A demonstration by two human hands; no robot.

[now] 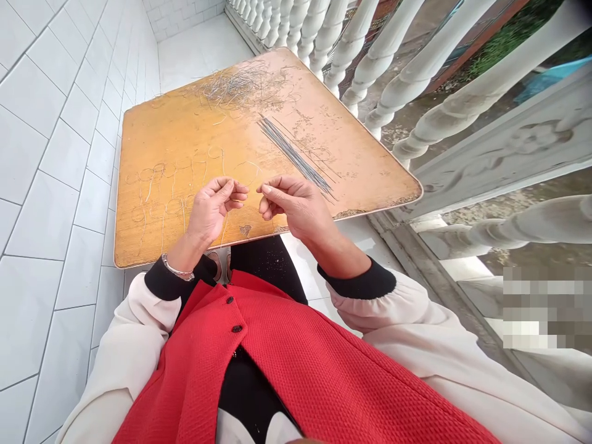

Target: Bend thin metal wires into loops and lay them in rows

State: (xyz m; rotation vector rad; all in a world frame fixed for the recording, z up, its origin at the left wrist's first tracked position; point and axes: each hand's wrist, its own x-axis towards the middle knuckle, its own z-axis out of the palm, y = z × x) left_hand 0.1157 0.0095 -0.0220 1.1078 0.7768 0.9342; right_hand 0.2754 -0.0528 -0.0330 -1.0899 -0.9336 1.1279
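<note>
My left hand (211, 206) and my right hand (296, 200) are raised over the near edge of the table, a small gap between their fingertips. Each has thumb and finger pinched on a thin wire (254, 164), whose curved part arches just above the fingertips. A pale strand hangs below my left hand; whether it belongs to the same wire I cannot tell. Left of my hands, several wire pieces with looped ends (161, 206) lie in rows. Beyond my right hand rests a bundle of straight grey wires (293, 154).
A tangled heap of thin wire (234, 86) covers part of the table's far end. The worn wooden table (370, 179) has chipped edges. White tiled wall (50, 154) runs along the left, and a white balustrade (356, 61) stands close on the right.
</note>
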